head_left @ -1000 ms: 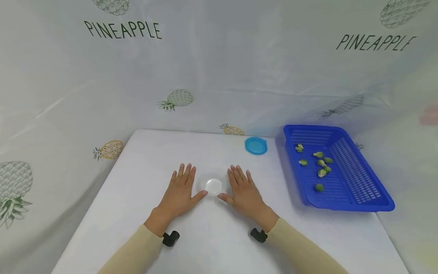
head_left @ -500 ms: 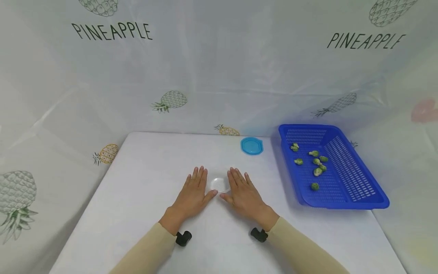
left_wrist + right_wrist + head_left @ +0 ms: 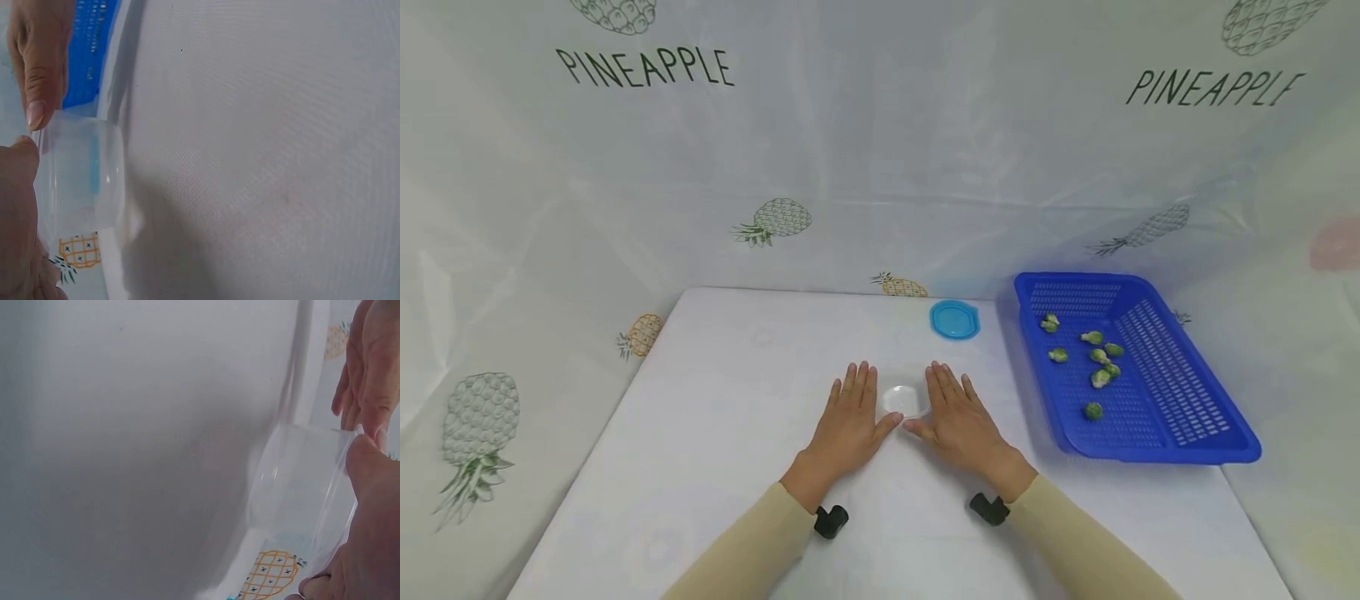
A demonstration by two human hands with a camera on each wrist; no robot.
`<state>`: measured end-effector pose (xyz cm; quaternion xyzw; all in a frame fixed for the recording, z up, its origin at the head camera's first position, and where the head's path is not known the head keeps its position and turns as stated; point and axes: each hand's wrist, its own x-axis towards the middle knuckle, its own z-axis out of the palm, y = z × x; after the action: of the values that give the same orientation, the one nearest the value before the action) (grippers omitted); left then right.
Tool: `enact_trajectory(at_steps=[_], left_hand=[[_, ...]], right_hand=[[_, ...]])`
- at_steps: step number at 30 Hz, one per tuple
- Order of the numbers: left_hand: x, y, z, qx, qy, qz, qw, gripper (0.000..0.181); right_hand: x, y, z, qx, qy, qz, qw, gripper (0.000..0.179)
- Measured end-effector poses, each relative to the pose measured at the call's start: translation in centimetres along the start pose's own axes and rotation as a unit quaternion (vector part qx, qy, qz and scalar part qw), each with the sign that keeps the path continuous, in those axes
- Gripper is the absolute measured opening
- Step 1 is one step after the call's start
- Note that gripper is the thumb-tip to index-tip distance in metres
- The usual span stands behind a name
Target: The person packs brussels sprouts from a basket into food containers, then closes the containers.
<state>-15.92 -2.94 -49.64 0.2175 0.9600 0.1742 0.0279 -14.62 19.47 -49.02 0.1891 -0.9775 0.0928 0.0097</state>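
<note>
A small clear plastic container (image 3: pixel 901 402) stands on the white table between my two hands. To its left is my left hand (image 3: pixel 847 423), palm inward with straight fingers pointing away and the thumb at the near rim. Mirroring it on the right, my right hand (image 3: pixel 957 423) has straight fingers along that side and its thumb at the near rim. In the left wrist view both thumb tips meet close together at the rim of the container (image 3: pixel 75 172). The right wrist view shows the walls of the container (image 3: pixel 300 481) flanked by both hands.
A blue plastic basket (image 3: pixel 1157 455) with several Brussels sprouts (image 3: pixel 1100 379) stands at the right of the table. A light blue lid (image 3: pixel 955 320) lies near the back edge. A pineapple-print sheet (image 3: pixel 865 150) hangs behind the table.
The container has shifted right on the table. My left hand has followed it rightward, my right hand a little too, and the hands now sit closer together. The head view has turned slightly.
</note>
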Motion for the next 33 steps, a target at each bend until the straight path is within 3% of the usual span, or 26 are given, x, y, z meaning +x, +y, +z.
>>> enact_trajectory(at_steps=[8,11,13,16,19,21,24,30,31,33], left_hand=[[0.5,-0.5,0.3,-0.006,0.018,0.009,0.9998,0.08],[0.8,-1.1,0.5,-0.036,0.027,0.009,0.9989,0.072],[1.0,-1.5,0.5,-0.079,0.023,-0.007,0.9965,0.07],[1.4,-2.0,0.2,-0.157,0.024,-0.039,0.9866,0.069],[1.9,-2.5,0.1,-0.235,0.033,-0.076,0.9683,0.068],[2.3,-2.8,0.0,-0.292,0.039,-0.093,0.9512,0.065],[2.6,-2.8,-0.4,-0.382,0.031,-0.12,0.9159,0.061],[3.5,-3.0,-1.1,-0.554,-0.018,-0.16,0.8166,0.063],[3.7,-3.1,-1.1,-0.574,-0.024,-0.164,0.8019,0.063],[4.1,-3.2,-1.3,-0.596,-0.037,-0.173,0.783,0.061]], right_hand=[[0.0,0.3,-0.1,0.011,0.009,-0.008,0.9999,0.1],[0.1,0.3,0.0,0.012,0.008,-0.006,0.9999,0.1],[0.1,0.3,0.0,0.013,0.007,-0.004,0.9999,0.1],[0.1,0.1,0.0,0.017,0.004,-0.002,0.9998,0.1],[0.1,0.0,0.0,0.018,0.001,-0.001,0.9998,0.101],[0.1,0.0,0.1,0.017,-0.003,0.001,0.9999,0.101],[0.1,0.0,0.2,0.017,-0.007,0.003,0.9998,0.102],[0.1,-0.1,0.2,0.021,-0.011,0.004,0.9997,0.102],[0.1,-0.1,0.1,0.02,-0.011,0.004,0.9997,0.102],[0.1,-0.1,0.1,0.017,-0.011,0.002,0.9998,0.102]])
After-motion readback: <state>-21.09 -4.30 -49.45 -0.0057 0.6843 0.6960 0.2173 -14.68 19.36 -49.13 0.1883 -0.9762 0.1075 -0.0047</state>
